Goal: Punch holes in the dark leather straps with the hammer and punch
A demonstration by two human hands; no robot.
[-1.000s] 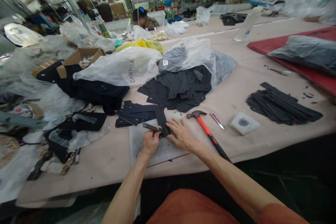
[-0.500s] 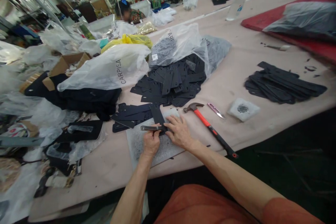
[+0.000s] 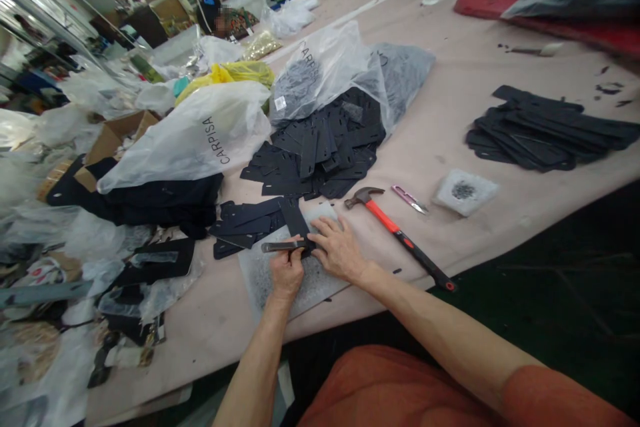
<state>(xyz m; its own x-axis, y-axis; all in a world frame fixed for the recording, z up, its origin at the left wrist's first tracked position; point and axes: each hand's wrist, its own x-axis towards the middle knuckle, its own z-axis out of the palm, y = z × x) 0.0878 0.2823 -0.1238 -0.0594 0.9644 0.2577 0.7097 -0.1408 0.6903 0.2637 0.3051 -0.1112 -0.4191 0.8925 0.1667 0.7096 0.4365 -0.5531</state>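
My left hand (image 3: 287, 271) is closed around a slim metal punch (image 3: 281, 246), which lies at a low tilt over the work with one end at the near end of a black strip (image 3: 295, 217). My right hand (image 3: 340, 248) grips that same end of the strip from the right, fingers bent and a little apart. Under both hands lies a pale, speckled board (image 3: 265, 273). Fingers hide the exact contact between punch and strip. To the right rests a claw hammer (image 3: 395, 230) with a red and black handle, touched by neither hand.
Loose black strips (image 3: 253, 220) lie left of the board, with a larger heap (image 3: 320, 153) behind and a stack (image 3: 540, 130) at right. Small snips (image 3: 409, 200) and a white block (image 3: 465, 192) are beyond the hammer. Printed plastic bags (image 3: 195, 133) crowd the left; a person (image 3: 235, 23) sits behind.
The view has shifted and turned slightly. Both hands keep nearly the same place on the strip, and the punch still lies tilted in my left hand.
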